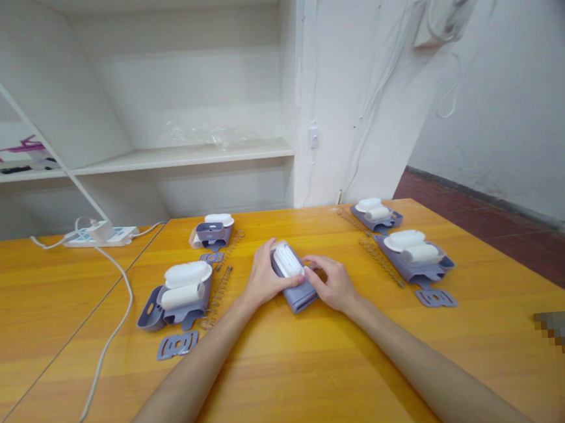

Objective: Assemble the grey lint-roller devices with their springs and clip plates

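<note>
At the middle of the table lies a grey-purple plastic housing point(299, 296) with a white oval part point(287, 261) in its upper end. My left hand point(266, 274) wraps round the left side, its thumb on the white part's lower edge. From the right, my right hand point(331, 280) grips the housing, with its thumb against the white part and its fingers bent along the side. Both hands are closed on the piece. Its underside and the far edge behind my fingers are hidden.
Similar part sets lie around: near left point(186, 294), far left point(214, 231), near right point(415, 253) and far right point(375, 214). Metal springs point(220, 294) and flat grey plates point(177, 344) lie beside them. A power strip point(101, 235) trails a white cable across the left.
</note>
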Available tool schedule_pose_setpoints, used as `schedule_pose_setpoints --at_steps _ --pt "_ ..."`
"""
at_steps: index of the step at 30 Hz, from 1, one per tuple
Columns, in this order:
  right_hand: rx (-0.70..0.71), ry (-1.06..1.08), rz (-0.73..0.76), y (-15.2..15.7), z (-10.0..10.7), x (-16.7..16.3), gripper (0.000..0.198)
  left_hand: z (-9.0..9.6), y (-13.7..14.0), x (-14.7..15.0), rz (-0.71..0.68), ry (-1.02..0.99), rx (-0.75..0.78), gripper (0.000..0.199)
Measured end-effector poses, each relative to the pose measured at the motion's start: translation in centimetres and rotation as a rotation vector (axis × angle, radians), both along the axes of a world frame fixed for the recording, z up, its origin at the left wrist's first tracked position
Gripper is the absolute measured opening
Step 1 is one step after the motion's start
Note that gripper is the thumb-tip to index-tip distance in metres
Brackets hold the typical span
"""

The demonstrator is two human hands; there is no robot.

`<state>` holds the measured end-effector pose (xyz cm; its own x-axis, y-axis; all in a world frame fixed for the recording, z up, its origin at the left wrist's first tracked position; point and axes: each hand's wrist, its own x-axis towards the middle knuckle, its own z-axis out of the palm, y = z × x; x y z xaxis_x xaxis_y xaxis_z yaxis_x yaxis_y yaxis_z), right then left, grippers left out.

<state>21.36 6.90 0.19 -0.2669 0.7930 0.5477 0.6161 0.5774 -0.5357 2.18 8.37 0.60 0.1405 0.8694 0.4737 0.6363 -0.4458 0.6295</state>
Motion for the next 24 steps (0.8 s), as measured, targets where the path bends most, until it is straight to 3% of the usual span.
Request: schedule_pose_setpoints --at_steps 4,8,15,20,24 --pt "0.012 -0.061 -0.005 0.0 0.1 -0.2 0.030 -0.2 0.1 0.2 0.156 -0.037 0.120 0.085" --pt "0.036 -0.092 -0.028 0.0 0.3 -0.3 0.032 -0.2 -0.3 0.5 0.233 -0.032 0.122 0.063" --pt "0.056 -0.060 -0.106 0.4 0.0 -0.5 0.034 0.5 -0.4 0.2 -0.024 -0.026 0.066 0.030" --pt "0.078 -0.078 -0.213 0.6 -0.2 -0.4 0.030 0.8 -0.9 0.2 -0.127 0.006 0.003 0.035" --pt "0.122 -0.056 -0.230 0.7 -0.2 -0.2 0.026 0.6 -1.0 0.1 -0.204 0.091 -0.027 0.056"
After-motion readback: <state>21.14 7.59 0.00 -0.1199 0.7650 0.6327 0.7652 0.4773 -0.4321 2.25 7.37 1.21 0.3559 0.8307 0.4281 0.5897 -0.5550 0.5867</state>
